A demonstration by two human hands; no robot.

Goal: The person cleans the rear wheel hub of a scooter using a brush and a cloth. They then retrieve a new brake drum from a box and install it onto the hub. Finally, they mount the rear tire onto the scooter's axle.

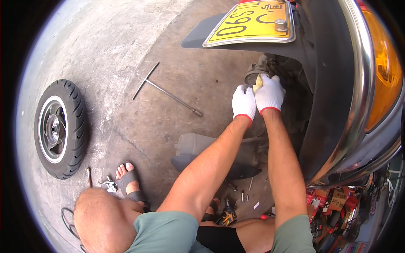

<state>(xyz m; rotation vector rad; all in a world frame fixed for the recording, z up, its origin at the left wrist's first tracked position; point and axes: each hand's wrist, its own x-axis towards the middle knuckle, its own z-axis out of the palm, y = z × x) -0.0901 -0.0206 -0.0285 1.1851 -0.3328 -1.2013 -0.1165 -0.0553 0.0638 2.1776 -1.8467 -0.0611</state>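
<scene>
Both gloved hands press together at the scooter's brake hub (256, 72). The right hand (269, 93) is clamped on a yellow rag (257, 83); the left hand (244, 102), fingers curled closed, touches it. Both forearms reach straight forward.

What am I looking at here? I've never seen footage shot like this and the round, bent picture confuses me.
The single picture comes from a wide fisheye camera worn on a person's head, looking down, so straight edges curve. The two bare forearms rising from the bottom are the wearer's own. Both hands wear white knit gloves with red cuffs: the left hand and right hand together press a small yellow cloth against a metal part under the rear of a scooter with a yellow plate. On the concrete floor lie a long metal T-handle wrench and a removed black tyre on its grey wheel.
</scene>
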